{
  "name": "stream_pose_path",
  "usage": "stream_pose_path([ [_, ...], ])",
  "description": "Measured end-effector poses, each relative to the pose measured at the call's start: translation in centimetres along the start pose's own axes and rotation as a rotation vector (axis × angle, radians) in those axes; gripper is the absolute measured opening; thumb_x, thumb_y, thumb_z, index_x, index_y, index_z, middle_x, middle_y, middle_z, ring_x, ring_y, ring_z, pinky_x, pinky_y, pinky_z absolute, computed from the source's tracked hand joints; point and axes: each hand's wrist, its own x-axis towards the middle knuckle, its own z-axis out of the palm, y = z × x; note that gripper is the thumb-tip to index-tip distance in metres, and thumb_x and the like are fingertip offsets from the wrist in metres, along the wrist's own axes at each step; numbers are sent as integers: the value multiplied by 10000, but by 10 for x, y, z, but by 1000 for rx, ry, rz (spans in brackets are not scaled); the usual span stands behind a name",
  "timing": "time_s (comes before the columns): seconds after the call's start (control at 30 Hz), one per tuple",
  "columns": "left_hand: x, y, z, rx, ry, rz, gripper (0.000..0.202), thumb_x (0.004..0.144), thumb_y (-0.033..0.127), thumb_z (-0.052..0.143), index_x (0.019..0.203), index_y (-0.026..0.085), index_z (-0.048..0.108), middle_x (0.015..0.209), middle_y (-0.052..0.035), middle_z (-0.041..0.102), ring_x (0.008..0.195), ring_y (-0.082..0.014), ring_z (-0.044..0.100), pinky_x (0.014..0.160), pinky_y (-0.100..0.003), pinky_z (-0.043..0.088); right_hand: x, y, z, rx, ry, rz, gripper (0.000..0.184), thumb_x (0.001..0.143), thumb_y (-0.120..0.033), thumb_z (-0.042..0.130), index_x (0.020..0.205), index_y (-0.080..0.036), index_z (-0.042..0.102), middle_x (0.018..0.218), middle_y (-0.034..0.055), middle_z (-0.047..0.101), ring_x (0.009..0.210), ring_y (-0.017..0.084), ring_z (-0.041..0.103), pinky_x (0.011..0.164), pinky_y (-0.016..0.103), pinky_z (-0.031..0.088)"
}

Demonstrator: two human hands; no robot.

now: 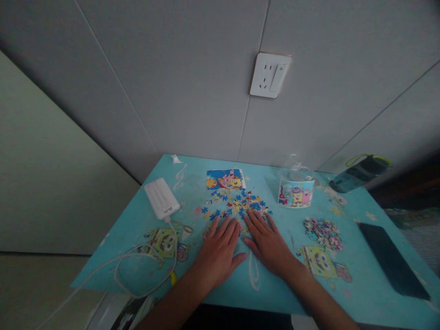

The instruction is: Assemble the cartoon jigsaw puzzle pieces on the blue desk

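Loose jigsaw puzzle pieces (237,204), mostly blue and yellow, lie spread on the blue table (261,293) in front of me. My left hand (220,245) rests palm down, fingers stretched out over the near left edge of the pieces. Beside it, my right hand (266,240) lies flat too, its fingertips on the near right edge of the pile. Neither hand grips anything; some pieces may be hidden under the fingers. Just beyond the pile is a small cartoon picture card (225,179). A second heap of puzzle pieces (323,233), more pink and multicoloured, sits to the right.
At left lies a white power bank (161,198) with a looped white cable (137,253). A clear container with a cartoon label (296,193) stands back right, near a dark bottle (360,173). A black phone (393,259) lies far right. The wall borders the table's back.
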Motion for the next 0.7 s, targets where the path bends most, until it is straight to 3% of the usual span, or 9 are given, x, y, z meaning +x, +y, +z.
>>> stream_pose_path([
  [0.2, -5, -7, -1, 5, -9, 3, 685, 978, 595, 400, 1502, 155, 365, 1569, -114, 378, 1498, -308, 228, 1225, -568, 201, 24, 14, -8, 7, 11, 14, 534, 1011, -452, 446, 1490, -217, 438, 1562, 93, 404, 1478, 296, 293, 1204, 573, 237],
  [0.37, -6, -7, -12, 42, -7, 13, 651, 968, 560, 460, 1472, 151, 408, 1549, -134, 404, 1478, -329, 278, 1209, -594, 223, 42, 20, -12, 72, 156, 63, 412, 1002, -342, 492, 1374, -184, 571, 1431, 121, 559, 1427, 307, 380, 1176, 564, 300],
  [0.47, -15, -13, -19, 89, 5, -20, 588, 979, 480, 485, 1463, 151, 419, 1537, -133, 423, 1449, -326, 340, 1197, -591, 255, 38, 19, -11, 200, 230, -11, 327, 998, -302, 506, 1287, -227, 639, 1340, 97, 622, 1341, 275, 479, 1134, 520, 377],
  [0.57, -30, -29, -20, 155, 20, -112, 465, 985, 355, 497, 1408, 164, 490, 1494, -123, 483, 1392, -323, 429, 1179, -601, 281, 28, 8, -13, 298, 208, -138, 270, 989, -286, 526, 1202, -256, 689, 1265, 82, 648, 1238, 253, 551, 1071, 481, 442],
  [0.7, -49, -49, -13, 212, 26, -235, 369, 977, 202, 461, 1329, 189, 572, 1448, -109, 535, 1358, -327, 472, 1160, -616, 302, 17, -23, -19, 328, 82, -265, 270, 977, -322, 551, 1207, -285, 688, 1264, 76, 628, 1204, 250, 559, 1043, 467, 461],
])
